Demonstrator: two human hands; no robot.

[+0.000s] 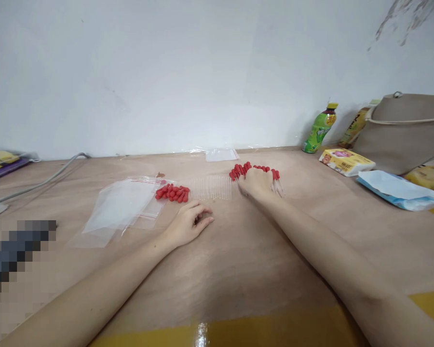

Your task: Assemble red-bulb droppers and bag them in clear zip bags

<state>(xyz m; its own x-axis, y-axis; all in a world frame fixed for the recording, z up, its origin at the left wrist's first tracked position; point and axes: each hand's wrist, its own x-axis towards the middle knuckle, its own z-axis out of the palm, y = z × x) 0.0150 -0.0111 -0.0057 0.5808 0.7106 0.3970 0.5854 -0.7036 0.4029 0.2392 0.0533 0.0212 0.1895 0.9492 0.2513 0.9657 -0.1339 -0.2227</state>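
My left hand rests on the table, its fingers loosely curled and apart from the thumb, with nothing in them. Just beyond it lies a heap of red rubber bulbs. A row of clear slim tubes lies side by side to the right of that heap. My right hand is closed, low over a group of clear droppers with red bulbs, and covers part of them. Its fingertips are hidden, so what they grip cannot be made out.
Clear zip bags lie spread at the left, near a grey cable. A small white sheet is by the wall. On the right stand a green bottle, a tissue pack, a blue-white packet and a grey bag.
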